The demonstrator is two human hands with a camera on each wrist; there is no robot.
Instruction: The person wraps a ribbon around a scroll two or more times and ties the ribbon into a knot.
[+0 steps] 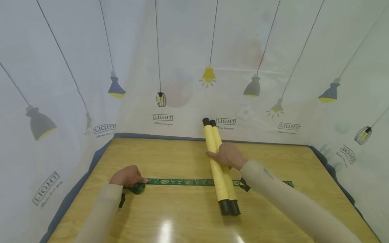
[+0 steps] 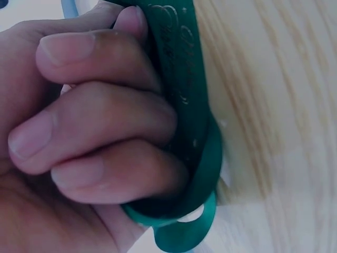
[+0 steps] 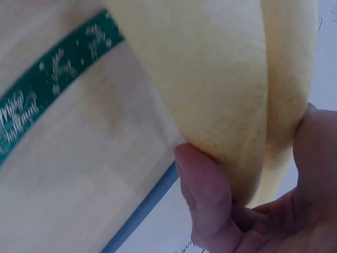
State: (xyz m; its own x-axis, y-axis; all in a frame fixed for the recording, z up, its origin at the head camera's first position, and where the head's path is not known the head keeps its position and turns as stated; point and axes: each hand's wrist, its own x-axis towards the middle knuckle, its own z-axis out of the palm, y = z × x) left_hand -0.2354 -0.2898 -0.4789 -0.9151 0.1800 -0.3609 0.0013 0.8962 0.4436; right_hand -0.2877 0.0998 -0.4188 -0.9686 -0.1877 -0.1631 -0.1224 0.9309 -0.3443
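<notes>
Two yellow tubes (image 1: 215, 162) with black end caps lie side by side, gripped together near their middle by my right hand (image 1: 228, 155). Under them a green ribbon (image 1: 182, 182) with pale printed lettering stretches across the table. My left hand (image 1: 129, 176) pinches the ribbon near its left end, fingers curled, as the left wrist view shows. A loop of ribbon (image 2: 213, 153) hangs below those fingers. In the right wrist view, thumb and fingers wrap the tubes (image 3: 210, 79), and the printed ribbon (image 3: 63, 66) passes behind them.
The wooden table (image 1: 170, 216) has a blue-grey edge along its back and sides. Behind it hangs a white curtain (image 1: 182, 50) printed with lamps. Small dark pieces show beside the ribbon, one (image 1: 122, 200) at left and one (image 1: 244, 185) at right.
</notes>
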